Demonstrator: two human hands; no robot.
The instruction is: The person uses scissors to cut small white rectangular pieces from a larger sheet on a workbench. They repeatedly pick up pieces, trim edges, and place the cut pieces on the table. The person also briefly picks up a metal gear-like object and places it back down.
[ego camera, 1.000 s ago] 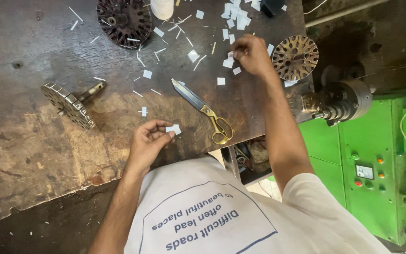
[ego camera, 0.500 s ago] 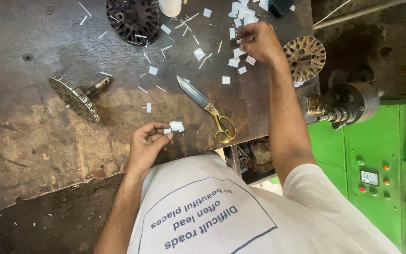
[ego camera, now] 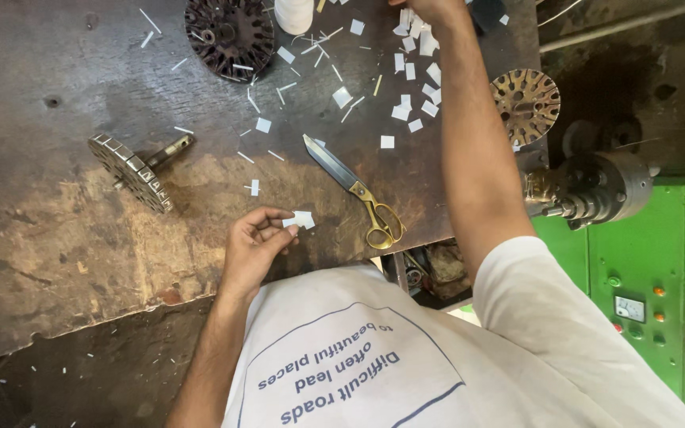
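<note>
The left hand (ego camera: 254, 252) pinches a small white paper piece (ego camera: 304, 219) in its fingertip grip, just above the near edge of the worn bench (ego camera: 57, 261). Just right of that grip lie brass-handled scissors (ego camera: 354, 190). Far beyond, the right hand (ego camera: 431, 8) reaches among scattered white paper pieces (ego camera: 414, 79); its grip is cut off, so I cannot tell its state.
</note>
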